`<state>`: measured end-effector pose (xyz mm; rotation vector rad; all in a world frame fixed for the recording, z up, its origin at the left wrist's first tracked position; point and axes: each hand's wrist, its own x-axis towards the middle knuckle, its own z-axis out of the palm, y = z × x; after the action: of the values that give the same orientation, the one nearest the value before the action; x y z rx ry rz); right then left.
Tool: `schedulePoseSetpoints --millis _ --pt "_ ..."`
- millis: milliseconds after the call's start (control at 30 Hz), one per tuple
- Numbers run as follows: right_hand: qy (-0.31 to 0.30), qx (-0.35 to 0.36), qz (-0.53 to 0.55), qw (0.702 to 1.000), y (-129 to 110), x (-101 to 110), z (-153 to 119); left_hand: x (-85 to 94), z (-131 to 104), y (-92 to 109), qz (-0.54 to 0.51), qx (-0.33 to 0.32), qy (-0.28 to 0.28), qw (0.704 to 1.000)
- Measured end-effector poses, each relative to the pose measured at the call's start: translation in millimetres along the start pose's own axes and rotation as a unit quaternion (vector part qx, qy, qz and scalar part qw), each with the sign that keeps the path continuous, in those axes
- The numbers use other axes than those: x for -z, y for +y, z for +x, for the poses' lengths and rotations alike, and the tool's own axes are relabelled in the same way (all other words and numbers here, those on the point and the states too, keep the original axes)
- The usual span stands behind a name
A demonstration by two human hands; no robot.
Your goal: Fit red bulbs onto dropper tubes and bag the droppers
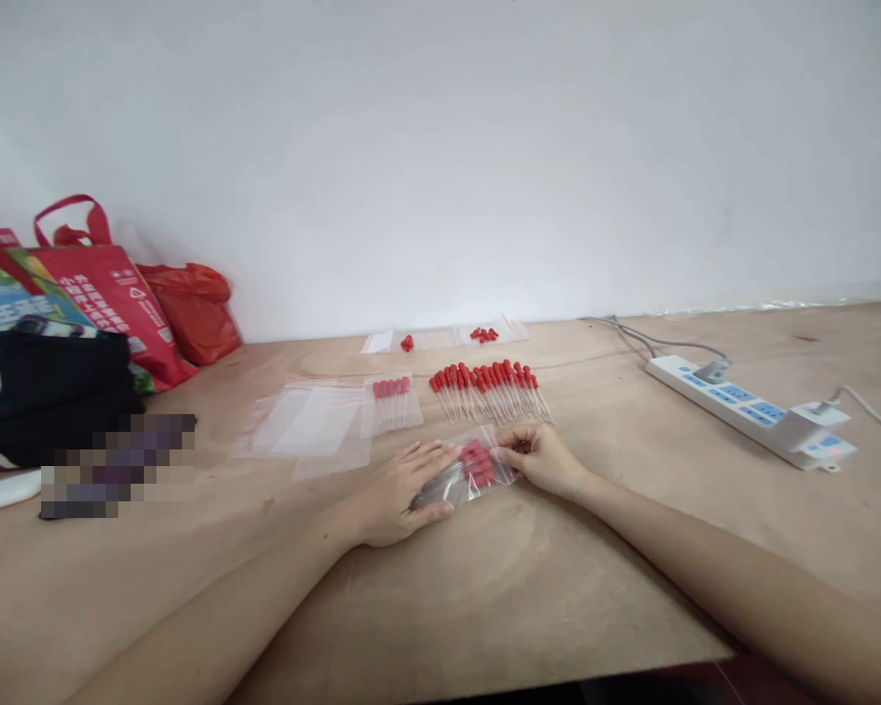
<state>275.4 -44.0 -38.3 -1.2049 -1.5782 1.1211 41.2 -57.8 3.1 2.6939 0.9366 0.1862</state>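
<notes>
A clear zip bag [451, 487] holding several red-bulbed droppers lies on the table in front of me. My left hand [403, 490] rests flat over the left part of this bag, fingers stretched out. At the bag's right end, my right hand [539, 458] pinches its edge between thumb and fingers. Just beyond the hands is a row of loose droppers with red bulbs [488, 382], their pale stems pointing toward me. Left of the row lies another filled bag [392, 401] with several droppers. Flat, overlapping plastic bags [308, 421] are spread farther left.
Near the wall are more plastic bags [437, 340] with red pieces [484, 335]. A white power strip [734, 399] with plugs and cables lies at right. At left stand a red shopping bag [110, 294], a red plastic bag [195, 308] and a black cloth bag [59, 387].
</notes>
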Motion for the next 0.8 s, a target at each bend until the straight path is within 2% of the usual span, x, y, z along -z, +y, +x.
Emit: schedulePoseSetpoints --millis 100,300,500,667,800 --pt "0.021 0.018 -0.018 0.999 -1.2 0.1 -1.2 -0.7 -0.1 -0.8 0.0 -0.002 0.0 1.0" --pt "-0.085 0.051 -0.012 0.995 -6.3 0.4 -4.2 0.4 1.1 0.4 -0.008 -0.004 -0.001 1.0" --pt "-0.012 0.043 -0.02 0.999 -9.0 -6.2 -4.9 0.7 1.9 -0.3 0.0 -0.005 -0.013 1.0" --pt "-0.054 0.033 0.032 0.997 -17.1 -7.2 -7.8 0.1 1.4 -1.1 0.011 -0.001 -0.023 1.0" --pt "-0.063 0.024 -0.016 0.998 -16.6 -8.2 -7.2 -0.5 1.4 -1.4 0.011 -0.005 -0.022 1.0"
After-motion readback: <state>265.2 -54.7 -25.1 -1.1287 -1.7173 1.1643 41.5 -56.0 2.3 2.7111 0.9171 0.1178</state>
